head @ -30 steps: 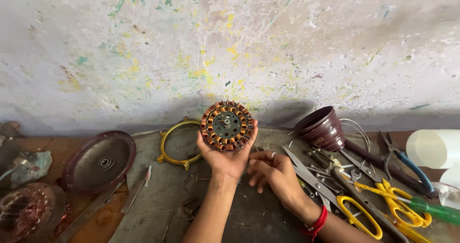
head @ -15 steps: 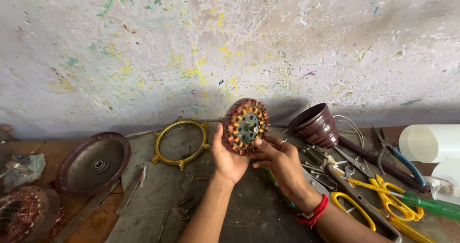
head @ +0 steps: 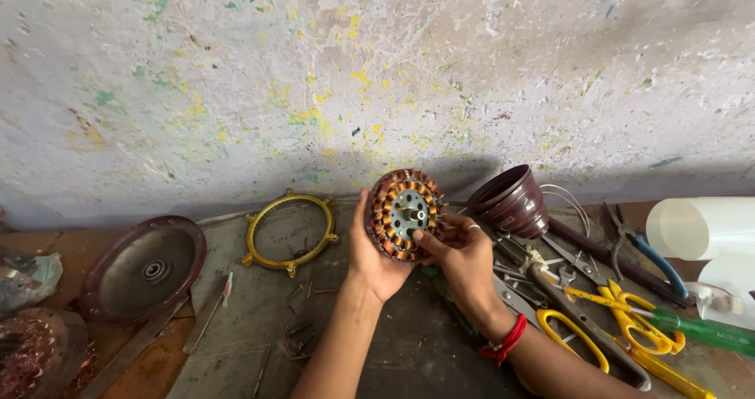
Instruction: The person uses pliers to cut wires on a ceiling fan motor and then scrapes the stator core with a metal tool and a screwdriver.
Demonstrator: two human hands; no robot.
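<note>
You hold the copper-wound stator [head: 403,214] up off the bench, tilted so its face turns toward you. Your left hand [head: 371,253] cups it from behind and below, fingers closed around its rim; your right hand [head: 464,259] pinches the near edge, thumb pressed close to the metal hub. This looks like the inspection step: turning the windings over to check them. The next move calls for a steady left grip while the right fingers shift around the rim, keeping off the fine wire. Just right of your grip lie the maroon cup [head: 511,202] and yellow scissors [head: 621,328]; left of it, the yellow ring [head: 259,246].
</note>
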